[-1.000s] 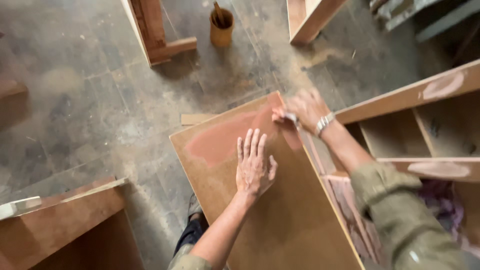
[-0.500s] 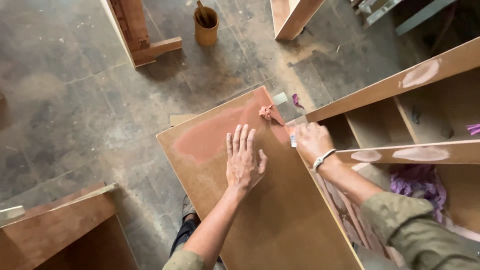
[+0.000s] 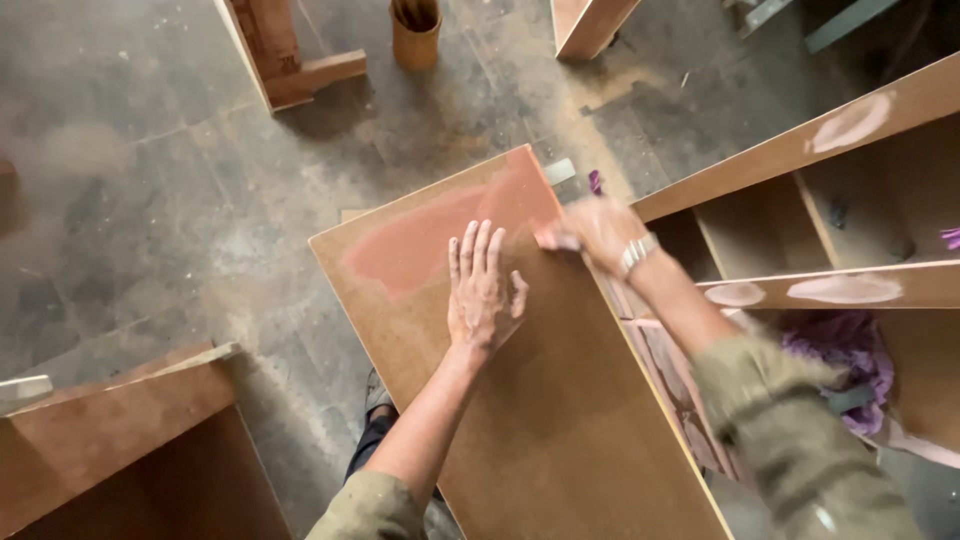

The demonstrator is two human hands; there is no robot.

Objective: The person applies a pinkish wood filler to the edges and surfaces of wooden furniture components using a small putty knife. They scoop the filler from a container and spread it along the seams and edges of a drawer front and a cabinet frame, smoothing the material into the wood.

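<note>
A large brown wooden board (image 3: 540, 420) lies in front of me, with a reddish filler patch (image 3: 440, 235) near its far end. My left hand (image 3: 483, 285) rests flat on the board, fingers spread, just below the patch. My right hand (image 3: 595, 230) is blurred at the board's right edge, fingers closed on a small pale tool, likely a scraper, pressed against the edge. A metal watch sits on that wrist.
An open wooden cabinet (image 3: 830, 210) with pale filler patches stands to the right, purple cloth (image 3: 840, 350) inside it. A brown panel (image 3: 120, 450) lies at lower left. A cylindrical tin (image 3: 415, 35) and wooden frames (image 3: 290, 60) stand on the dusty concrete floor.
My right hand has slid back and forth along the board's right edge near the far corner. The left hand has stayed flat on the board. The camera shifted slightly.
</note>
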